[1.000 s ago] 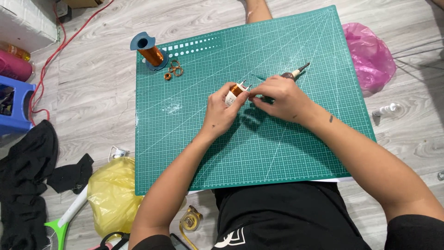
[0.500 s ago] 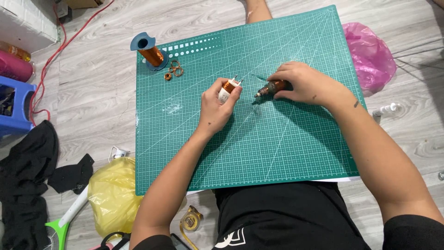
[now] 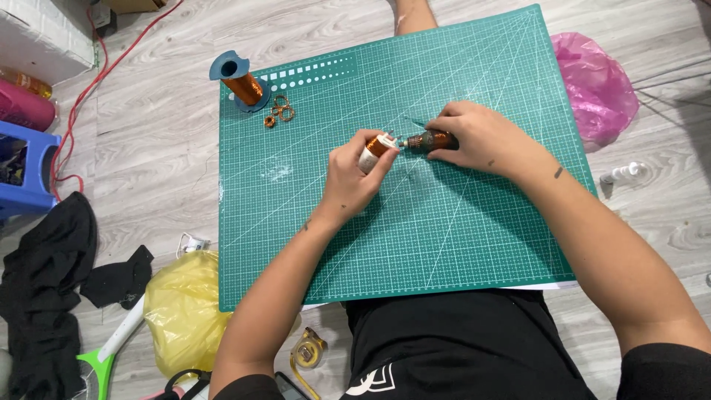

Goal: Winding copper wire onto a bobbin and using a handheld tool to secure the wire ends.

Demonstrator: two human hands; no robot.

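A: Head view, looking down on the green mat [image 3: 444, 222]. The left hand [image 3: 352, 181] pinches a small coil [image 3: 376, 147], copper windings on a white bobbin, thumb and fingertips closed around its near end.

B: And the right hand [image 3: 481, 137]?

A: It is wrapped around a dark tool [image 3: 426, 141] with a brownish barrel, fingers closed over the grip, its tip pointing left at the coil. Tip and coil look touching or all but; I can't tell which.

B: How does that coil handle, you reckon?

A: Light, I'd judge, and rigid at the bobbin, but the fine wire looks easy to scrape or snag. Best held by the white ends, not the windings. It sits mid-mat, raised a little off the surface, sticking out past the fingertips toward the tool.

B: Anything nearby?

A: A wire spool [image 3: 238, 80] lies at the mat's far left corner, with small copper rings [image 3: 280, 111] just beside it. A pink bag [image 3: 596, 85] is off the right edge, a yellow bag [image 3: 181, 311] near left.
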